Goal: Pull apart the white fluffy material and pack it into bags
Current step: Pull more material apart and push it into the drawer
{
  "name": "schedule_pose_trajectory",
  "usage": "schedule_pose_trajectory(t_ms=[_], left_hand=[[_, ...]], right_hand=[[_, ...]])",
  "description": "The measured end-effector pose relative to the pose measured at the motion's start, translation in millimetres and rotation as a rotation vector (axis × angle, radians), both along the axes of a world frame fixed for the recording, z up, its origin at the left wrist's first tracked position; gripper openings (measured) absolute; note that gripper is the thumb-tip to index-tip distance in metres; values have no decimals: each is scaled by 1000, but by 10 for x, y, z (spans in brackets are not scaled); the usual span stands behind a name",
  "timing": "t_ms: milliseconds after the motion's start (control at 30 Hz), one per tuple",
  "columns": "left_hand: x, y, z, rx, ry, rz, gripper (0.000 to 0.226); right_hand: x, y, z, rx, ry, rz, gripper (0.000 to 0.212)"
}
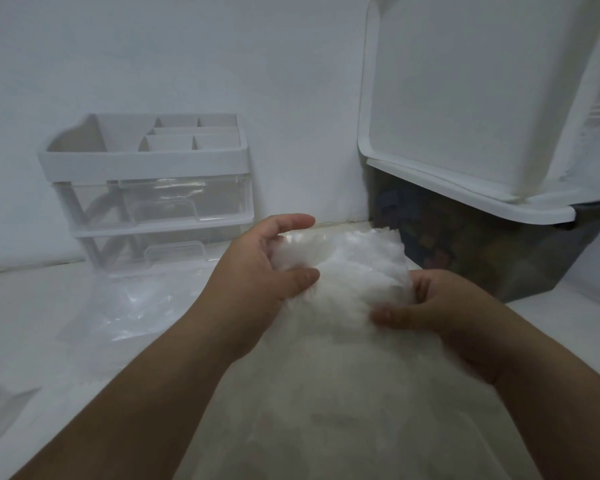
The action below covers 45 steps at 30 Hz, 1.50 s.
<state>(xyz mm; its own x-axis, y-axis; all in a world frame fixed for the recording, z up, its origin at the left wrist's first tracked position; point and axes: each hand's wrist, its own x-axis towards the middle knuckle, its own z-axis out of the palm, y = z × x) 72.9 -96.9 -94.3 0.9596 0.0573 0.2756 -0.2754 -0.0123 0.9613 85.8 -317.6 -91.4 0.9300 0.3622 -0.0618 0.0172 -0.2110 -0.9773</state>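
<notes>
White clump (354, 271), one; left hand (257, 271), right hand (440, 306) grip.

Two hands (257, 271) (444, 306), one organiser (142, 161), one bin (492, 261)

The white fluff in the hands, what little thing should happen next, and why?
Probably the hands should draw apart to tear off a clump. The left hand and the right hand each grip the white fluff on opposite sides, and it is one unbroken mass between them. The clear bags lie flat to the left, untouched, so packing likely comes after.
</notes>
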Motion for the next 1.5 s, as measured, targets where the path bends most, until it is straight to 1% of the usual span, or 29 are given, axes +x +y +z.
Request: schedule_pose_trajectory(t_ms=[33, 67, 100, 200, 233, 300, 400, 433, 500, 533, 600, 700, 767, 900, 967, 1000, 1033, 1067, 1100, 1133, 1167, 1200, 1233, 1267, 1300, 1367, 1433, 1467, 1500], left_hand=[[10, 19, -1, -9, -1, 11, 55], [17, 42, 3, -8, 5, 22, 55], [20, 68, 14, -5, 20, 6, 56], [-26, 101, 57, -45, 172, -207, 51], [-46, 103, 57, -41, 229, -228, 47], [-68, 91, 44, -1, 285, -192, 43], [-63, 62, 59, 57, 207, -63, 32], [-56, 64, 77, 62, 171, -27, 24], [-53, 82, 131, 59, 97, 24, 5], [-60, 108, 164, 55, 68, 47, 2], [-59, 193, 218, 37, 27, 105, 6], [-37, 402, 287, 9, -7, 238, 3], [-26, 547, 308, -30, -5, 303, 3], [-31, 673, 305, -54, 45, 323, 4], [-25, 674, 303, -59, 68, 320, 4], [-21, 671, 302, -54, 70, 319, 6], [-17, 668, 304, -53, 70, 316, 10], [-19, 667, 307, -46, 67, 317, 15], [-25, 654, 305, -28, 61, 316, 18], [-38, 641, 309, 5, 49, 314, 18], [-53, 633, 321, 46, 34, 312, 15], [-65, 626, 328, 92, 20, 300, 8], [-82, 607, 342, 127, 13, 279, 4], [-94, 595, 353, 152, 2, 252, 9], [-111, 586, 372, 169, 0, 226, 13], [-141, 594, 416, 188, 1, 205, 10], [-154, 644, 450, 159, 18, 244, 6], [-150, 668, 456, 154, 33, 265, 6], [-153, 680, 464, 166, 56, 276, 7]], right_hand=[[4, 5, 0, 5, -13, -9, 17], [14, 1, -4, 13, -45, -16, 14], [11, 0, 1, 27, -78, -15, 15], [18, -9, 1, 124, -110, -7, 20], [12, -7, 6, 155, -103, -2, 19], [7, 3, 6, 181, -103, 11, 19], [12, 9, 11, 180, -78, 35, 19], [18, 1, 8, 165, -50, 45, 19], [27, -16, -18, 65, -24, 103, 22], [30, -17, -36, 17, -28, 137, 20], [42, -24, -68, -2, -28, 167, 16], [86, -69, -70, 12, 14, 69, 20], [102, -87, -65, -64, -13, -20, 21], [162, -66, -138, -342, -227, -217, 20], [170, -51, -149, -418, -353, -357, 19], [161, -48, -130, -412, -421, -432, 21], [137, -38, -91, -353, -476, -484, 24], [92, -2, -30, -240, -508, -492, 28], [38, 45, 33, -117, -503, -448, 34], [-22, 118, 122, -41, -486, -363, 49], [-63, 214, 233, -52, -462, -264, 72], [-92, 325, 347, -127, -435, -168, 95], [-101, 440, 457, -195, -399, -82, 110], [-66, 534, 541, -232, -363, -27, 114], [-9, 607, 609, -233, -339, 2, 108], [112, 705, 663, -226, -325, 8, 74], [222, 748, 615, -221, -273, 37, 37], [230, 754, 589, -223, -245, 75, 23], [228, 751, 581, -241, -245, 116, 18]])
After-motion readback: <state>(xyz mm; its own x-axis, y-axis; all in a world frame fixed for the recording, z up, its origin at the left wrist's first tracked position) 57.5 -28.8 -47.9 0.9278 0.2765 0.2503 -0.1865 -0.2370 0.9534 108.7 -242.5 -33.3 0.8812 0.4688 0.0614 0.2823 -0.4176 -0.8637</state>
